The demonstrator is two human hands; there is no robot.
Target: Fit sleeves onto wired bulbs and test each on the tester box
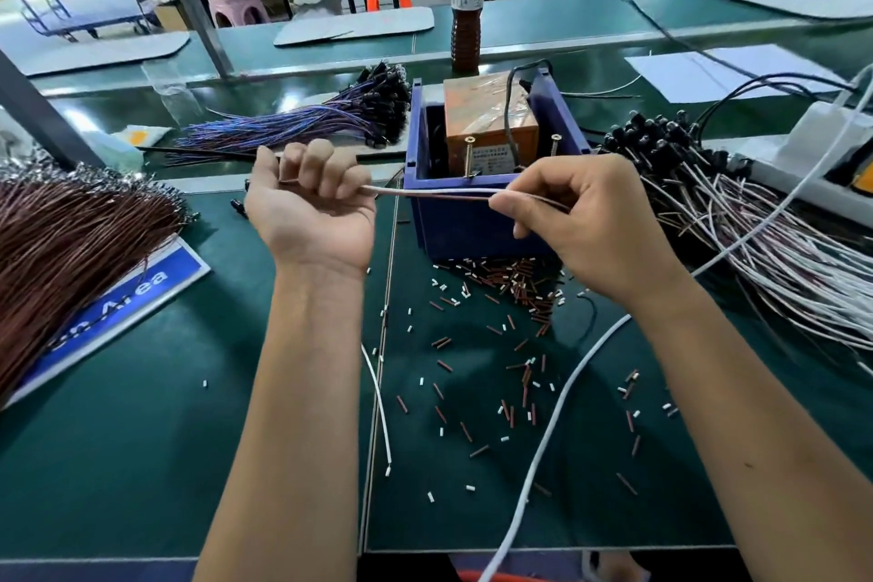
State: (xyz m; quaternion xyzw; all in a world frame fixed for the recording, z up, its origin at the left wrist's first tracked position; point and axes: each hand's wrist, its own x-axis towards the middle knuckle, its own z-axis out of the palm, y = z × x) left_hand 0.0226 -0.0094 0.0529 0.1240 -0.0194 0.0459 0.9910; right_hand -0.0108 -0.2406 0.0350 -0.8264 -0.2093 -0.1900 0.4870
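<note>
The green bench (189, 463) spreads wide, with a brown wire heap (71, 241) at the left, a white wire heap (756, 250) at the right and a purple bundle (302, 123) far left of centre. The blue bin (467, 222) sits at centre with the tester box (491, 128) inside it, two screws standing at its near edge. Cut sleeves (519, 293) litter the bench just near the bin.

The left hand (312, 208) is clenched round one end of a wire pair (425, 193); the bulb is hidden in that grip. The right hand (586, 222) pinches the pair's other end, stretched above the bin's near wall.

This looks like sleeve fitting or readying for the test. Next, the bare ends likely must meet the screws, a small target. Open room lies near, between the forearms; heaps crowd both sides.
</note>
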